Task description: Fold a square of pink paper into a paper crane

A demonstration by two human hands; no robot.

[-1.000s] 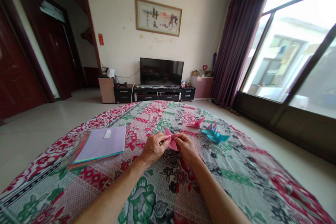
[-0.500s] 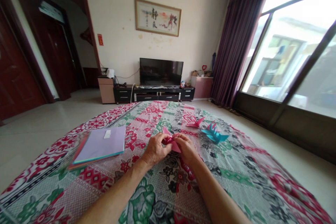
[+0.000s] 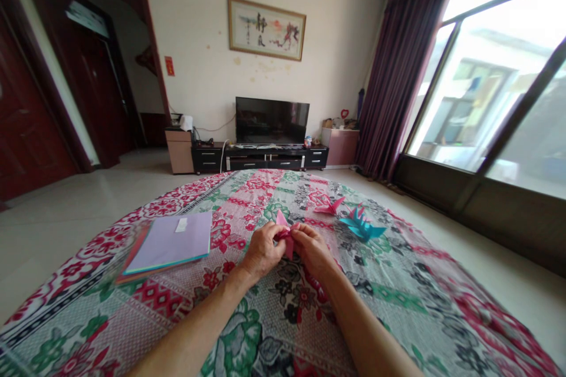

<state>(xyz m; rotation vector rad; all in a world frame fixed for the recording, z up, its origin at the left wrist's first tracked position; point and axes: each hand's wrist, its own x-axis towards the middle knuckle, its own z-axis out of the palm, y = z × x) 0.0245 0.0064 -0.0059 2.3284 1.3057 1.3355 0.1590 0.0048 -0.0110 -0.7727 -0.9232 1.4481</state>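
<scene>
A pink folded paper piece (image 3: pixel 282 219) is held between my two hands over the middle of the table, one point sticking up and another hanging down. My left hand (image 3: pixel 264 249) pinches its left side, with the fingers curled. On the other side, my right hand (image 3: pixel 312 249) grips it between thumb and fingertips. The fingers hide the centre of the paper. To the right on the cloth lie a pink paper crane (image 3: pixel 331 207) and several blue folded paper cranes (image 3: pixel 363 227) bunched together, with pink paper showing behind them.
A stack of coloured paper sheets (image 3: pixel 177 242), lilac on top, lies at the left with a small white piece (image 3: pixel 181 225) on it. A flowered tablecloth (image 3: pixel 239 330) covers the round table. Beyond stand a television (image 3: pixel 272 121) and a low black cabinet (image 3: pixel 210 159).
The pink paper has turned slightly between my fingers: its upper point stands more upright and its lower point has swung left. My hands have barely shifted.
</scene>
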